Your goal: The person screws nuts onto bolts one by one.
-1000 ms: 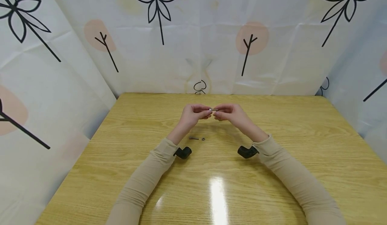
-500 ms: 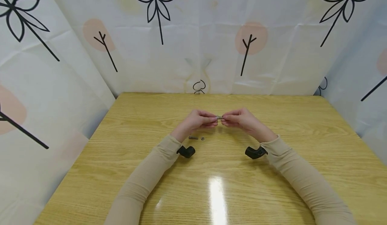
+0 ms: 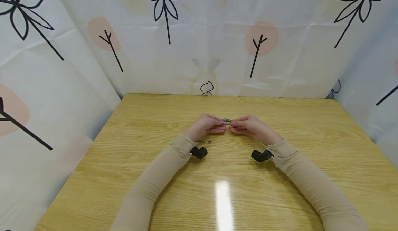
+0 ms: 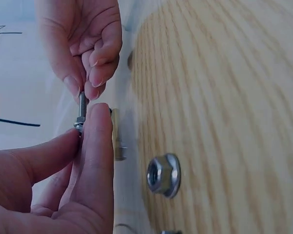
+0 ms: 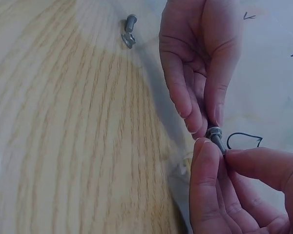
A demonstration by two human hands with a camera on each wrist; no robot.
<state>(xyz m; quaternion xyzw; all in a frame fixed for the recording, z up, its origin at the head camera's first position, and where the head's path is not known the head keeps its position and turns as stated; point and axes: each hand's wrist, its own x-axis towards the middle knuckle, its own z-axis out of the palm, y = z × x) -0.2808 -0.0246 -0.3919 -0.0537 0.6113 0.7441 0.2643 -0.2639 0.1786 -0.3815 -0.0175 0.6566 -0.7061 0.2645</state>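
Observation:
In the head view my left hand point(image 3: 206, 124) and right hand point(image 3: 250, 125) meet fingertip to fingertip over the table. Between them runs a small steel bolt point(image 4: 82, 105), its thread showing, with a flange nut point(image 4: 79, 126) on it. Left thumb and fingers pinch at the nut's flange; right thumb and fingers pinch the bolt's other end, covering it. From the right wrist view the nut point(image 5: 214, 132) sits close against the left fingertips. Behind the hands there is another bolt point(image 3: 225, 119), blurred in the left wrist view.
A loose flange nut point(image 3: 209, 142) lies on the wooden table point(image 3: 174, 193) near my left wrist. Beside it is a loose bolt point(image 3: 201, 141), partly covered by the left forearm. Black wrist mounts point(image 3: 199, 152) stick out under the sleeves. Patterned white sheets point(image 3: 230, 61) enclose the table.
Both hands have come nearer and shifted right, still holding the bolt and nut between them. My left forearm now covers part of the loose bolt. The bolt behind the hands shows separately.

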